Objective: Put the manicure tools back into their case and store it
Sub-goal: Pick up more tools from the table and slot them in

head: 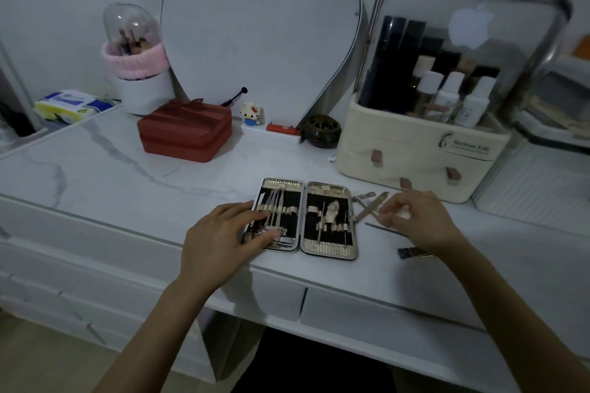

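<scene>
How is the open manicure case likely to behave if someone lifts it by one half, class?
The manicure case lies hinged flat, so lifted by one half it would probably fold or swing. Its metal-looking rims suggest stiff halves. Strapped tools should mostly stay in.

An open manicure case (306, 220) lies flat on the white desk (127, 169), with shiny tools tucked in both halves. The left hand (223, 233) rests its straight fingers on the left half. The right hand (421, 220), fingers loosely bent, hangs over loose tools (372, 206) lying just right of the case. Far back sit a red pouch (185, 132) and a cream makeup box (424, 150)
</scene>
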